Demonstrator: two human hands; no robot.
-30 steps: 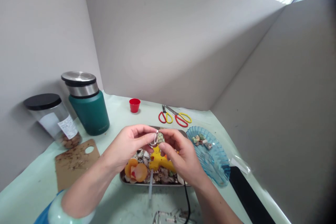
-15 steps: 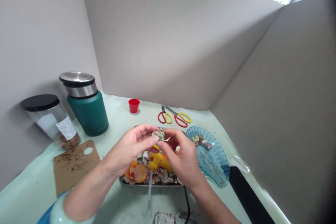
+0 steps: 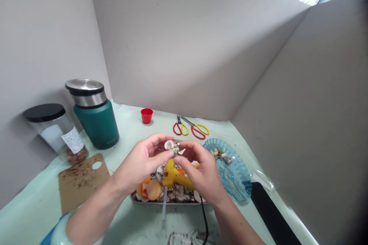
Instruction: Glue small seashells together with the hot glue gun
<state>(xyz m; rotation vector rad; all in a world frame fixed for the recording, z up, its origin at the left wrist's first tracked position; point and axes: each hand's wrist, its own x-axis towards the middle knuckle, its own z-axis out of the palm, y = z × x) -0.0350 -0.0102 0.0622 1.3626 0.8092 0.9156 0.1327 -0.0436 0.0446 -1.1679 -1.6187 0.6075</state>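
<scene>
Between my two hands is a small shell cluster point(image 3: 171, 146), whitish on top with greenish bits below. My left hand point(image 3: 146, 157) pinches it from the left, thumb in front and fingers behind. Closed on its right side is my right hand point(image 3: 202, 164), with fingertips touching the edge. Just below lies a yellow glue gun point(image 3: 171, 176) with a clear glue stick point(image 3: 164, 203) poking toward me. It rests on a metal tray point(image 3: 184, 203) full of shells, among them orange discs point(image 3: 153, 189).
At right, a blue scalloped plate point(image 3: 232, 178) holds several small shell pieces. Behind are scissors point(image 3: 198, 132) and a red cup point(image 3: 147, 116). A green flask point(image 3: 96, 122), a clear jar point(image 3: 59, 134) and a brown board point(image 3: 82, 180) stand left. A black cord point(image 3: 204, 218) runs toward me.
The shell cluster has been turned in my fingers, and a round white shell now faces up. My right hand has shifted slightly to the right, uncovering more of the glue gun.
</scene>
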